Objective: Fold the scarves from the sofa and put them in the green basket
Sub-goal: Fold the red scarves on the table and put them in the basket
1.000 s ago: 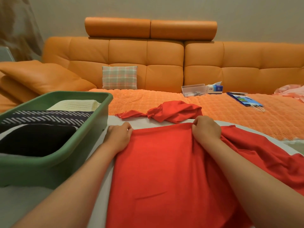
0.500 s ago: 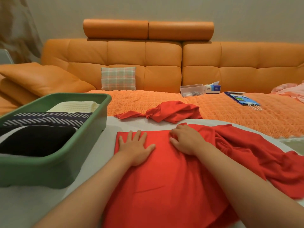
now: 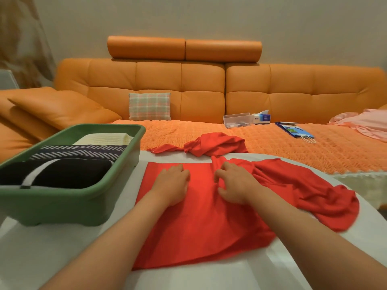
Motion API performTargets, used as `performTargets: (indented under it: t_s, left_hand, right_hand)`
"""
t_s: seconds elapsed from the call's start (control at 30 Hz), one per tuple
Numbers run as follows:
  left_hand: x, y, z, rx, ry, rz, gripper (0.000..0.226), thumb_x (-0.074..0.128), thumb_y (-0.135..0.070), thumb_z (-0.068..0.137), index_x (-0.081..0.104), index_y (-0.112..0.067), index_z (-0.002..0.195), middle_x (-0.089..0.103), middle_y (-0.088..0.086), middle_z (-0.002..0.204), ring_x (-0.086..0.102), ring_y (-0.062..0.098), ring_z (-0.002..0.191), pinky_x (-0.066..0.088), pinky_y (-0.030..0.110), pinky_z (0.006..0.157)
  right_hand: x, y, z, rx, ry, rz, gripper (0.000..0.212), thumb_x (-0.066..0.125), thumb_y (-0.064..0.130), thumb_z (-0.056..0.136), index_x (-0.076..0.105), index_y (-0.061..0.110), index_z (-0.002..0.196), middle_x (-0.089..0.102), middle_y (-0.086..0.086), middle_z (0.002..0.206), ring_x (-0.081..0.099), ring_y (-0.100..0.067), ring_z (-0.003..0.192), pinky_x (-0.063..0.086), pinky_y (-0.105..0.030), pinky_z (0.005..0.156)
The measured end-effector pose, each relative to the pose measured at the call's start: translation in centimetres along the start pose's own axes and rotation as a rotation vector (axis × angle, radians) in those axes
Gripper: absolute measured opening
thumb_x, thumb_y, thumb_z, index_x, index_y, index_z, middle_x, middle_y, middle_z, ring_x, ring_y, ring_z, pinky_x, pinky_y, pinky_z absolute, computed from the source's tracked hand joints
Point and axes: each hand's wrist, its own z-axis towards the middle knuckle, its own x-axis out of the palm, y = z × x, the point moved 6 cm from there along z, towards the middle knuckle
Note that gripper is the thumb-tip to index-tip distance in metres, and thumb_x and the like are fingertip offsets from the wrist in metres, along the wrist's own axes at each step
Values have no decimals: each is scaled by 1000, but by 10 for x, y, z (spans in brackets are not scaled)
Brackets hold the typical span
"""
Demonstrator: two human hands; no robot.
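Note:
A red scarf (image 3: 201,222) lies spread on the white table (image 3: 52,254) in front of me, flat on its left part and bunched in folds toward the right (image 3: 314,191). My left hand (image 3: 172,185) rests palm down on the flat part near its far edge. My right hand (image 3: 233,184) presses on the cloth with bent, spread fingers, right beside a raised crease. Another red scarf (image 3: 211,144) lies crumpled on the sofa seat just beyond the table. The green basket (image 3: 69,208) stands at the left on the table and holds folded dark, striped and cream scarves.
The orange sofa (image 3: 201,95) runs across the back with a plaid cushion (image 3: 149,106), a clear box (image 3: 236,119), a tissue box (image 3: 261,117), a blue paper bag (image 3: 295,130) and pink cloth (image 3: 364,122) at far right.
Both hands let go of the scarf's far edge, dropped onto the cloth and slid over it. The left hand's spread fingers have drawn together; the right hand has moved slightly right.

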Motion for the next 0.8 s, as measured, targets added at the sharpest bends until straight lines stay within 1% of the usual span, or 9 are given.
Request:
performTargets:
  t_s: [0.07, 0.17, 0.27, 0.33, 0.43, 0.53, 0.63, 0.7, 0.8]
  left_hand:
    - [-1, -7, -20, -40, 100, -74, 27, 41, -34, 100, 56, -20, 117, 50, 6, 120, 50, 29, 116, 44, 41, 90]
    - [6, -8, -54, -122, 222, -104, 46, 38, -53, 99, 49, -19, 129, 46, 7, 134, 42, 29, 126, 40, 48, 103]
    - [17, -9, -84, -191, 311, -193, 67, 30, -67, 96, 24, -31, 153, 20, 0, 161, 16, 26, 149, 16, 56, 118]
    - [23, -10, -99, -186, 355, -194, 73, 24, -72, 94, 7, -39, 157, -1, -6, 166, -5, 23, 152, -2, 59, 119]
    - [25, 2, -111, -182, 404, -124, 72, 21, -76, 92, -2, -47, 154, -12, -8, 165, -14, 23, 151, -8, 61, 117]
    - [14, 19, -109, -243, 453, -49, 69, 27, -64, 95, 3, -43, 156, -6, -1, 166, -8, 27, 152, -6, 60, 118]
    - [-2, 17, -100, -275, 424, 38, 68, 34, -48, 93, 23, -24, 156, 9, 9, 165, 2, 30, 152, -1, 57, 120]
    - [-12, 0, -91, -261, 337, 9, 62, 37, -38, 93, 34, -15, 151, 19, 10, 162, 12, 28, 150, 10, 52, 120]
    - [-28, -42, -76, -123, 103, -48, 53, 44, -29, 91, 42, -22, 143, 40, 4, 149, 36, 26, 137, 29, 42, 109]
  right_hand:
    - [-1, 12, -17, 12, 42, 78, 17, 58, 33, 85, 61, 26, 100, 51, 0, 107, 55, -23, 105, 43, -35, 89]
    - [3, 23, -45, 22, 167, 164, 8, 61, 31, 82, 62, 28, 90, 50, 4, 100, 57, -20, 97, 45, -31, 85]
    - [-1, 28, -72, 26, 239, 253, 26, 64, 23, 76, 61, 28, 102, 47, 4, 104, 53, -18, 95, 44, -30, 87]
    - [-6, 27, -89, 39, 248, 233, 42, 63, 22, 73, 54, 30, 113, 44, 4, 112, 51, -18, 101, 44, -34, 91]
    - [-5, 23, -107, 108, 251, 145, 53, 60, 26, 70, 46, 34, 121, 38, 3, 123, 46, -20, 114, 42, -40, 99]
    - [-2, 27, -116, 136, 285, 186, 52, 64, 29, 78, 50, 30, 128, 42, -1, 121, 47, -21, 116, 42, -31, 99]
    - [-7, 39, -118, 101, 262, 342, 52, 64, 24, 83, 55, 30, 134, 50, 1, 123, 53, -17, 112, 42, -25, 96]
    - [-15, 40, -118, 108, 151, 508, 49, 62, 17, 82, 61, 31, 129, 56, 5, 125, 57, -13, 111, 45, -24, 96]
    - [-32, 11, -114, 207, -132, 592, 41, 56, 5, 81, 69, 26, 114, 63, 7, 118, 60, -13, 109, 45, -26, 98]
